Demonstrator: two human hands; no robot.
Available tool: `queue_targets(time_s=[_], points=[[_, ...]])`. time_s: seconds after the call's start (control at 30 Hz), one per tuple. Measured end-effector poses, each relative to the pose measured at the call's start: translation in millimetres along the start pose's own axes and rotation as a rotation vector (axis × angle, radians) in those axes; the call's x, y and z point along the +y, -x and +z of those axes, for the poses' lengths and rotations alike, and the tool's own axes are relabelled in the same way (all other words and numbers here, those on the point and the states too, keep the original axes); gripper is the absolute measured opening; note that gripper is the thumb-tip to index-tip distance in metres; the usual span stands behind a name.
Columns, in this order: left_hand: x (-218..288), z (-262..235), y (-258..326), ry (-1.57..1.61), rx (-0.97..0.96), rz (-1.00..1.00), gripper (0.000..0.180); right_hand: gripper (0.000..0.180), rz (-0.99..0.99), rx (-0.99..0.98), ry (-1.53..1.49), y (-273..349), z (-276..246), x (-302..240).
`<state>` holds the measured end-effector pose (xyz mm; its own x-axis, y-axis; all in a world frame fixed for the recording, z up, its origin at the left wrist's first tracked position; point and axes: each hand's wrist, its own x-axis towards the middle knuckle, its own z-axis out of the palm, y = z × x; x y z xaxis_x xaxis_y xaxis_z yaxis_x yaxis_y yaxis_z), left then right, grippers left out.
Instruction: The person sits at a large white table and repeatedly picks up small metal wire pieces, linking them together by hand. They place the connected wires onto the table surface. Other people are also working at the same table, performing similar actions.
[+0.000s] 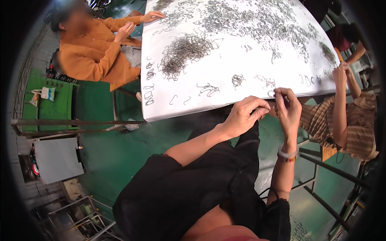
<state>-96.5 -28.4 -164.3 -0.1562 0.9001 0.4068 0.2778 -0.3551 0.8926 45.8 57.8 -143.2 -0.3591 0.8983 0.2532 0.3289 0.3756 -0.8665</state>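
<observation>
My left hand point(246, 115) is closed in a pinch just off the table's near edge; what sits between thumb and fingertips is too small to make out. Beside it my right hand point(288, 111) is raised with the fingers curled together. A small curved wire hook point(271, 93) shows at its fingertips. On the white tabletop point(229, 66) beyond my hands lie a small cluster of wire pieces point(237, 80) and another with reddish bits point(266, 81). Further left are several loose curved hooks point(208, 89) and two single ones point(173, 99).
A dense heap of dark hooks point(187, 52) lies left of centre, with many more scattered point(249, 20) across the far side. A co-worker in an orange jacket point(90, 52) sits at the left. Another in a striped top point(358, 124) works at the right. Metal frame bars point(80, 122) stand around the table.
</observation>
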Motion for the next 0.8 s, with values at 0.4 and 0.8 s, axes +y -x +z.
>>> queue_targets(time_s=[0.4,0.8], points=[[5.8,-13.8,0.6,-0.057,-0.049,0.109,0.014,0.038,-0.192,0.011,0.046,24.6,-13.0,-73.8],[-152.4,-156.2,-96.7,-0.965,0.061,-0.111,0.017,0.01,-0.059,0.064,-0.075,42.3,-4.1,-50.2]])
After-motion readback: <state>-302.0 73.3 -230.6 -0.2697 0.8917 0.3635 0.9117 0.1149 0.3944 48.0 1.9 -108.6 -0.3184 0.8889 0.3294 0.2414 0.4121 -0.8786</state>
